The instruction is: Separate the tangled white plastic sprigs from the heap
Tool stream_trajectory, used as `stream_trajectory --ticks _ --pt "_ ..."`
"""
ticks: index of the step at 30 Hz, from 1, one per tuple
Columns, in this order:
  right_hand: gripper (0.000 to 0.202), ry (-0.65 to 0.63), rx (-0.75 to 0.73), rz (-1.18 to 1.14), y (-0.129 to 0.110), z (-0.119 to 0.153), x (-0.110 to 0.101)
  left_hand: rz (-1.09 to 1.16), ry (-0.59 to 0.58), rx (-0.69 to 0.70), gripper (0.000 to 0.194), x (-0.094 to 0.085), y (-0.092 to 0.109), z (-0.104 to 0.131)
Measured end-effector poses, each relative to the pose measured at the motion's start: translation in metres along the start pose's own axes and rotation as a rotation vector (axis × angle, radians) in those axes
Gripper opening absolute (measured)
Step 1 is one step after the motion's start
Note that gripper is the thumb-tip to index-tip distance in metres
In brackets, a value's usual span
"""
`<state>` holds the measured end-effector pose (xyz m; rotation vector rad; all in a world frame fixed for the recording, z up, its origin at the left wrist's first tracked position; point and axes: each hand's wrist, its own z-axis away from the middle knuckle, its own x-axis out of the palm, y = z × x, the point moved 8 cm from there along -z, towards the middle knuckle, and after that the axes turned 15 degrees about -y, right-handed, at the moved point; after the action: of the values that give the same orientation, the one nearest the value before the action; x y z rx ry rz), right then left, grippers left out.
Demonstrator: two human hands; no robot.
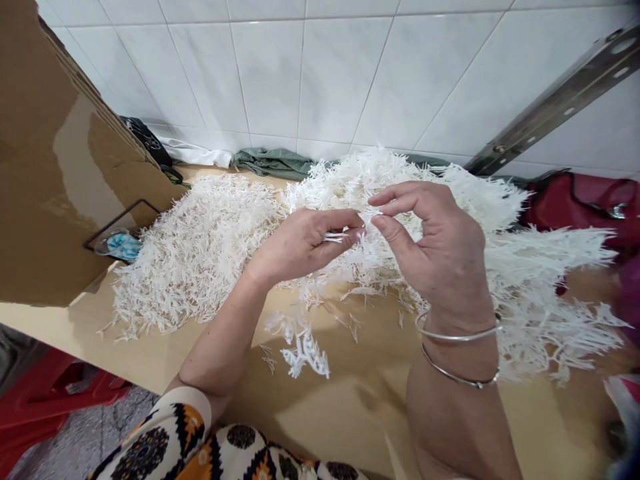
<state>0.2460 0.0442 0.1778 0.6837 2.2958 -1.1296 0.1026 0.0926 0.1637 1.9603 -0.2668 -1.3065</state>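
Observation:
Above the middle of the table, my left hand [305,243] is closed on thin white plastic sprigs [334,237], whose ends stick out between thumb and fingers. Just right of it, my right hand [437,233] pinches the tip of a white sprig [369,215] between thumb and forefinger, its other fingers curled loosely. The two hands nearly touch. A cluster of branched white sprigs [305,350] shows below my left hand; whether it hangs or lies on the table I cannot tell. Behind my hands is a heap of larger branched pieces [370,175]. A heap of small sprigs [195,257] lies to the left.
A cardboard box [30,173] stands at left, beside a clear cup [123,245] with something blue and white. Green cloth [273,162] lies along the tiled wall. A metal bracket [555,100] slants down at right, near a red bag [585,203]. A red stool [55,400] is lower left.

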Motion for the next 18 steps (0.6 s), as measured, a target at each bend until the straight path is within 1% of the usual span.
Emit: stream_trajectory --ticks 3,6,10,12,14,15,16,17,18 --pt "0.004 -0.026 -0.022 -0.107 0.010 -0.002 0.002 0.116 -0.068 0.056 0.027 -0.004 0.000 0.002" --pt "0.005 -0.082 -0.093 -0.143 0.012 -0.006 0.011 0.184 -0.145 0.068 0.028 -0.006 -0.007 0.003" --pt "0.012 -0.224 -0.120 -0.211 0.018 -0.009 0.023 0.261 -0.265 0.088 0.028 -0.003 -0.015 0.003" --pt "0.014 -0.288 -0.105 -0.237 0.030 -0.008 0.025 0.320 -0.324 0.115 0.027 0.000 -0.013 0.005" --pt "0.013 -0.247 -0.029 -0.218 0.052 -0.005 0.016 0.430 -0.427 0.150 0.031 0.005 -0.006 0.012" --pt "0.011 -0.171 0.032 -0.204 0.065 -0.002 0.007 0.498 -0.469 0.167 0.034 0.007 0.000 0.016" --pt "0.009 -0.062 0.080 -0.207 0.075 0.001 -0.005 0.562 -0.486 0.173 0.038 0.007 0.005 0.021" --pt "0.007 -0.002 0.108 -0.238 0.081 0.003 -0.012 0.607 -0.423 0.163 0.042 0.002 0.007 0.023" --pt "0.005 0.118 0.109 -0.294 0.082 0.007 -0.023 0.635 -0.315 0.142 0.041 -0.005 0.007 0.026"
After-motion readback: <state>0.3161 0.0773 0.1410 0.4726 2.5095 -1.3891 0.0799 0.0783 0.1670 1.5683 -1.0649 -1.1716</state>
